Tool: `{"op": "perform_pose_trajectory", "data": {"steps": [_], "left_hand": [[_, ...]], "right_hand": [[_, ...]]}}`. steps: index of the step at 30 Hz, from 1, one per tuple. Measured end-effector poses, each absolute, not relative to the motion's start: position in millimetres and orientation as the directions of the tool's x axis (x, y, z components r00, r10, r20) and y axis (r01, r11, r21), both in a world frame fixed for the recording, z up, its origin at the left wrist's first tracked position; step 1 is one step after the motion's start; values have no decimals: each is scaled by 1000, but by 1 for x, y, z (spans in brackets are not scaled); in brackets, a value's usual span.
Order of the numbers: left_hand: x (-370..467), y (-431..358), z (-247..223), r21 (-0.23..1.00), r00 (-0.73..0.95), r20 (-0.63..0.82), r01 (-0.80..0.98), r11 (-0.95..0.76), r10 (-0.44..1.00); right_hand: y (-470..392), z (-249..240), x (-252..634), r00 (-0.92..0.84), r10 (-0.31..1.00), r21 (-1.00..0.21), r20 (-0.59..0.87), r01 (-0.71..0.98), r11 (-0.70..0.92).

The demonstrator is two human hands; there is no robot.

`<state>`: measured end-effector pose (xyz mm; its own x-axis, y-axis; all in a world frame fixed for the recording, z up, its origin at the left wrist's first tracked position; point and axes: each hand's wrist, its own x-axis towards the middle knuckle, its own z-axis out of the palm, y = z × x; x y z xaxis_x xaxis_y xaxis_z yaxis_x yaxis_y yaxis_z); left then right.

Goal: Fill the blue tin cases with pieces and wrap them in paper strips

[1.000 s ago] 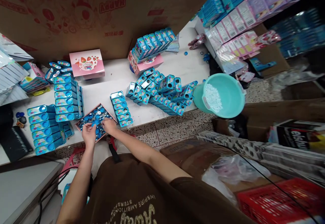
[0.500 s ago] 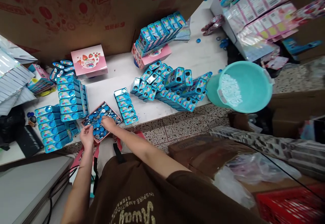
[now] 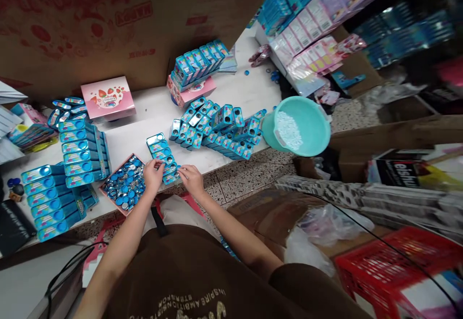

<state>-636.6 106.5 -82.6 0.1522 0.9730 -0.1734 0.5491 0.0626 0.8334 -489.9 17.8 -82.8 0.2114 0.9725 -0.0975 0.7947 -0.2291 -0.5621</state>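
Note:
A short row of blue tins [image 3: 159, 146] with printed fronts stands near the table's front edge. My left hand [image 3: 153, 178] is at the row's left side, its fingers pinched together over the tins; what they hold is hidden. On the other side, my right hand [image 3: 192, 179] pinches what looks like a small blue cap [image 3: 178, 167] against the near end of the row. Just left of my left hand lies a shallow pink box [image 3: 115, 204] full of loose blue and silver round caps [image 3: 125, 184].
Stacked blue tins [image 3: 77, 152] stand at left, with more tins [image 3: 226, 138] piled to the right. A pink strawberry box [image 3: 108, 98] sits behind. A turquoise bucket [image 3: 314, 128] with white pieces stands at the table's right; a red crate [image 3: 394, 256] is lower right.
Both hands have left the box of caps and moved right to the row of blue tins. My view has turned, so the surroundings sit further left in the picture.

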Motion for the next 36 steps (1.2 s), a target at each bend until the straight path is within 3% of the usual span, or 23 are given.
{"op": "perform_pose_trajectory", "data": {"steps": [3,6,12,19,26,32,36], "left_hand": [[-614,120,-86,747,292,-85,652,-133,953],[-607,125,-92,666,285,-70,727,-168,956],[-597,121,-90,536,21,-120,843,47,993],[-584,123,-102,572,-253,-217,750,333,943],[-588,125,-127,626,-273,-331,652,427,903],[-587,128,-114,487,-269,-449,726,486,852],[-592,126,-109,518,-226,-452,721,460,863]], "right_hand": [[18,-89,-491,144,984,-532,-106,828,-179],[26,-92,-497,90,986,-495,-137,856,-147],[27,-86,-497,18,970,-391,-243,913,-114],[21,-78,-495,-89,930,-363,-357,930,-50],[21,-76,-494,-132,905,-315,-405,949,-2],[26,-70,-501,-190,895,-249,-404,964,92],[38,-59,-503,-168,893,-206,-417,975,87]]}}
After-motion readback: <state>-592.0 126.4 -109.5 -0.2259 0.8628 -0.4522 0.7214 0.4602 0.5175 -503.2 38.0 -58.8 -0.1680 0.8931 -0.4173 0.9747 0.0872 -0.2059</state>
